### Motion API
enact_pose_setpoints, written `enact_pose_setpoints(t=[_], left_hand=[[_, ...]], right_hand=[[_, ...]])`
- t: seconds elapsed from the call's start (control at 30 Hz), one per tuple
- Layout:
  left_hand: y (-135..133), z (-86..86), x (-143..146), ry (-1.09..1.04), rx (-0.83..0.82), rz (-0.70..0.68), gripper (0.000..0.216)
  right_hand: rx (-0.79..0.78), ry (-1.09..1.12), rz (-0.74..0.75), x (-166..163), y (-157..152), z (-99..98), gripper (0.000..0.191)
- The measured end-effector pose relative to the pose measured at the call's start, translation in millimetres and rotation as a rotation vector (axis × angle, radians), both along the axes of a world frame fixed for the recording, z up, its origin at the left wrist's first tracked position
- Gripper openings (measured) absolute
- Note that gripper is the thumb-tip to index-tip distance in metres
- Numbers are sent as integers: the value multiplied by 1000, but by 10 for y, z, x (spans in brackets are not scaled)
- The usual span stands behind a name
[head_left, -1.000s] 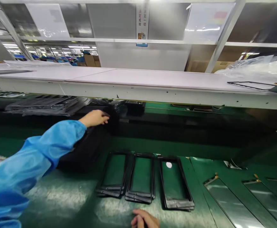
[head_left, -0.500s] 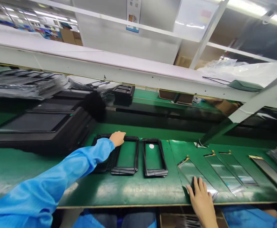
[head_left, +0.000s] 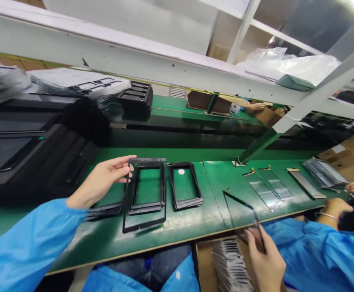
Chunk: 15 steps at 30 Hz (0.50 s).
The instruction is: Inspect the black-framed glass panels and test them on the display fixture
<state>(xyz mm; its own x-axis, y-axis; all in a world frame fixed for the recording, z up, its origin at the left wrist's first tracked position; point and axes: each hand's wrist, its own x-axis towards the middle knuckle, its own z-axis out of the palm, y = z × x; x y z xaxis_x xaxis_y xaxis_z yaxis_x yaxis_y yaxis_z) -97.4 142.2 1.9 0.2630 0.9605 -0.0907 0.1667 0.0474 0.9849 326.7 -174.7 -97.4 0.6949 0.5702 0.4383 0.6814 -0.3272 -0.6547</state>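
My left hand (head_left: 108, 178) pinches the upper left edge of a thin black frame (head_left: 144, 225), which hangs tilted above the bench. Behind and below it lies a stack of similar black frames (head_left: 161, 190), and more frames (head_left: 110, 209) lie to the left under my wrist. A further frame stack (head_left: 199, 190) with a white round spot showing inside it sits to the right. My right hand (head_left: 265, 257) grips a clear glass panel (head_left: 239, 211) with dark edges by its near right corner, raised off the bench top near the front edge.
Several glass panels (head_left: 262, 188) lie on the green bench (head_left: 183, 225). Tall black trays (head_left: 43, 162) are stacked at left. A slanted post (head_left: 252, 146) rises behind. A cardboard box (head_left: 205, 263) with thin parts sits below the edge. A co-worker's hands (head_left: 335, 209) are at right.
My left hand has lifted a black frame off the stack toward me. My right hand has picked up the glass panel it was resting on. The view has shifted, bringing a co-worker's hands into sight.
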Motion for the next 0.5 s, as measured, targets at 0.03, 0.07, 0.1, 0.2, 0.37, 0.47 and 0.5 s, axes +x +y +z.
enact_pose_setpoints(t=[0.03,0.07,0.1,0.2,0.37,0.47,0.5], left_hand=[[-166,12,-2,-62,-25,11,55],[-329,16,18,-111,-56,4,54],[-483,10,57,-146,-87,-17,53],[-842,-59,233,-234,-148,-88,49],[-1100,-199,398,-314,-110,-129,43],[-1160,-212,396,-328,-98,-123,41],[-1173,-210,393,-334,-101,-122,40]], right_hand=[[75,128,-1,-99,37,106,57],[130,277,29,-217,82,182,72],[163,438,84,-357,133,229,84],[193,852,257,-885,303,224,86],[259,1132,284,-1673,532,111,67],[274,1177,312,-1833,606,110,68],[269,1181,318,-1847,622,115,67]])
